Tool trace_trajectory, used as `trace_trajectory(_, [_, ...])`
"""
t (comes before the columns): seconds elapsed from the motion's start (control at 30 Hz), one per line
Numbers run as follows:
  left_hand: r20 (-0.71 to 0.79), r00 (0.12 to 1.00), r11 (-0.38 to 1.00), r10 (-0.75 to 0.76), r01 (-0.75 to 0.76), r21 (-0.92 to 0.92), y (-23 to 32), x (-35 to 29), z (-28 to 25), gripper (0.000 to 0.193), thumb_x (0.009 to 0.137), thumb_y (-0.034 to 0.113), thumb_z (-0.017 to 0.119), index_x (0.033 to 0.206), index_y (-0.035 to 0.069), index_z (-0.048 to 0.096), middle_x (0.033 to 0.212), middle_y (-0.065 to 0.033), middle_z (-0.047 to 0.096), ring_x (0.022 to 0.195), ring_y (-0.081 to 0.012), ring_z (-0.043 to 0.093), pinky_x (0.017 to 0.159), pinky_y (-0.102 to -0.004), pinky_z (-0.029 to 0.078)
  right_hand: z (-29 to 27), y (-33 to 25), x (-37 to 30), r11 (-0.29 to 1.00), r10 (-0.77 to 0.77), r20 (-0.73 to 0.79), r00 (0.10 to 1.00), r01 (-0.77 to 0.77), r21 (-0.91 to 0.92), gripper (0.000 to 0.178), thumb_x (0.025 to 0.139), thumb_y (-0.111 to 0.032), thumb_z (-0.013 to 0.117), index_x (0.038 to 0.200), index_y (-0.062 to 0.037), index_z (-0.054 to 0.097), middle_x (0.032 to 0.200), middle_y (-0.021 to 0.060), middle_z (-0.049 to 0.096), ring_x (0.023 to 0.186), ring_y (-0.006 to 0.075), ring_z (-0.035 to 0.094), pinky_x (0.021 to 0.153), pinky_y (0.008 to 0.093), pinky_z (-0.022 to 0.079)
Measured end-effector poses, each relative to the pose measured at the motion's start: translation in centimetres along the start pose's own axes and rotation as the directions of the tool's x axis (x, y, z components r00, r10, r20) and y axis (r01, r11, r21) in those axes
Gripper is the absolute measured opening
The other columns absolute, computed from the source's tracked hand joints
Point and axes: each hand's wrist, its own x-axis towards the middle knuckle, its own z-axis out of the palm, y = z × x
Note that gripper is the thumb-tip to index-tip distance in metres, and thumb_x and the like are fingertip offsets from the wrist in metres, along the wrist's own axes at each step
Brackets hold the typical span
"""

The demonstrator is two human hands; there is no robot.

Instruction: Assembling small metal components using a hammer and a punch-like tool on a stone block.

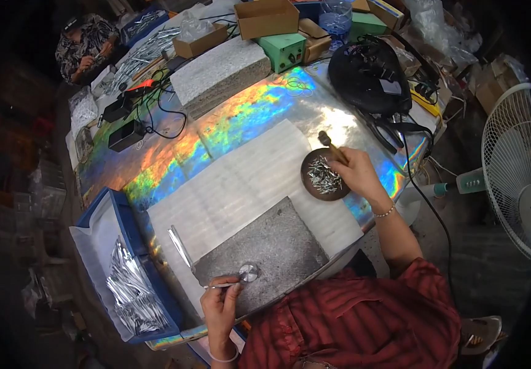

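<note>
Nearest: left hand [220,305] is reaching up from the lower edge, fingers curling; its grip is pinching a thin metal rod [222,285], almost no gap. Rod is lying nearly level, its end meeting or sitting just beside a round metal disc [249,272], which is resting on a grey slab [285,240]; can't tell if joined. Blue tray [155,278] is sitting left, holding piled metal handles [133,294]. Loose metal strips [180,247] are lying by the slab on a white sheet [247,175].

Right forearm is stretching forward from a red sleeve; right hand [360,173] is bending in, its grip wrapping a hammer [338,154], head pointing away. Fingers are hanging over a brown bowl [329,197] of small metal pins [321,177]; touching, can't tell.

Farther: shiny tabletop [216,138] is carrying a stone block [219,74], a green box [278,50] and a black bag [364,77], its pale label [391,86] showing writing too small to read. White fan [511,166] is standing right.
</note>
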Motion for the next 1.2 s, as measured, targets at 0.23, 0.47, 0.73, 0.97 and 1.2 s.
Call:
trace_trajectory(0.23, [-0.005, 0.982, 0.810, -0.188, 0.152, -0.567, 0.5, -0.3, 0.0, 0.015, 0.089, 0.009, 0.052, 0.099, -0.002, 0.048, 0.084, -0.0129, 0.060, 0.069, -0.0204, 0.063, 0.062, -0.0268, 0.052, -1.0, -0.3, -0.4, 0.621, 0.232, 0.327, 0.916, -0.398, 0.675, 0.009, 0.085, -0.012, 0.059, 0.086, -0.0054, 0.052, 0.071, 0.0061, 0.060, 0.039, -0.0009, 0.033, 0.033, 0.0150, 0.022])
trace_trajectory(0.47, [0.035, 0.980, 0.520, -0.198, 0.135, -0.843, 1.8, -0.2, 0.1, 0.019, 0.085, 0.004, 0.053, 0.102, -0.003, 0.047, 0.086, -0.0148, 0.059, 0.069, -0.0240, 0.064, 0.060, -0.0307, 0.055, -0.5, -5.0, -3.1, 0.544, 0.184, 0.432, 0.883, -0.458, 0.703, 0.011, 0.085, -0.014, 0.058, 0.083, -0.0069, 0.051, 0.067, 0.0032, 0.054, 0.040, 0.0003, 0.033, 0.034, 0.0155, 0.024])
trace_trajectory(0.73, [0.260, 0.965, 0.101, -0.032, 0.262, -0.960, 1.7, 1.1, 1.9, 0.020, 0.087, 0.010, 0.056, 0.100, -0.004, 0.052, 0.090, -0.0142, 0.059, 0.080, -0.0230, 0.064, 0.066, -0.0280, 0.056, 3.8, -12.9, -10.7, 0.708, -0.180, 0.675, 0.716, -0.382, 0.593, 0.015, 0.082, -0.004, 0.058, 0.096, 0.0003, 0.061, 0.076, 0.0008, 0.061, 0.069, 0.0042, 0.054, 0.061, 0.0188, 0.044])
trace_trajectory(0.97, [0.250, 0.968, 0.011, -0.015, 0.250, -0.968, 1.6, -0.1, 1.6, 0.022, 0.085, 0.016, 0.060, 0.098, 0.000, 0.053, 0.089, -0.0103, 0.060, 0.071, -0.0171, 0.062, 0.064, -0.0270, 0.054, 5.7, -16.3, -12.0, 0.685, -0.329, 0.665, 0.671, -0.315, 0.657, 0.011, 0.082, 0.005, 0.051, 0.093, 0.0033, 0.052, 0.079, 0.0063, 0.061, 0.077, 0.0104, 0.059, 0.070, 0.0254, 0.048])
trace_trajectory(1.2, [0.231, 0.973, 0.089, -0.023, 0.232, -0.969, 1.6, -0.6, 1.3, 0.022, 0.084, 0.015, 0.061, 0.097, 0.000, 0.054, 0.088, -0.0106, 0.060, 0.070, -0.0163, 0.062, 0.065, -0.0264, 0.053, 6.0, -16.4, -12.6, 0.698, -0.307, 0.650, 0.695, -0.300, 0.650, 0.011, 0.082, 0.004, 0.052, 0.093, 0.0027, 0.051, 0.078, 0.0065, 0.061, 0.077, 0.0093, 0.059, 0.069, 0.0240, 0.048])
